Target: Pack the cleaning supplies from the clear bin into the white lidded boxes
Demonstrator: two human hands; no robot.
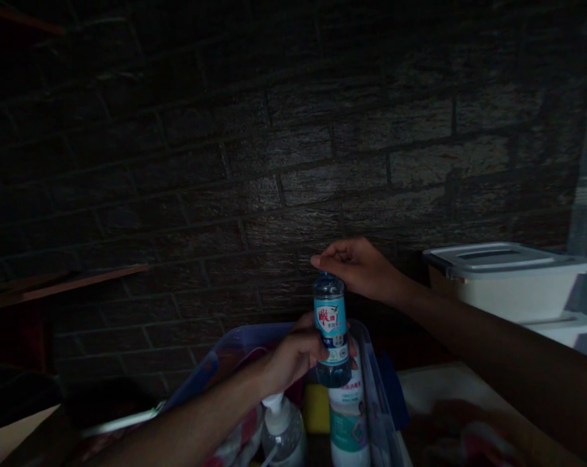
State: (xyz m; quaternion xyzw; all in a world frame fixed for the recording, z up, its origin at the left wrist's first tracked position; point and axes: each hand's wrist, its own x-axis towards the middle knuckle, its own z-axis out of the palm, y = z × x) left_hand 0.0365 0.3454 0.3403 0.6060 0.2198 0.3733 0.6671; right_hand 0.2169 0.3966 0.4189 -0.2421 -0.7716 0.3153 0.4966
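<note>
A small clear bottle of bluish liquid [329,324] with a light blue label, apparently detergent, stands nearly upright in the middle of the head view. My left hand [296,350] is wrapped around its lower half from the left. At the bottle's top, the thumb and fingers of my right hand [356,266] are closed together and hide the cap. Just beneath the bottle, a clear plastic bin [371,376] with a bluish rim holds a white pump bottle [278,418], a yellow item [316,408] and a tall white and green bottle [349,428].
Beyond my hands rises a dark brick-patterned wall [298,175]. White lidded boxes [507,285] are stacked at the right. A wooden shelf edge [79,282] juts in from the left. Reddish and white cloth [478,441] lies at the lower right, in shadow.
</note>
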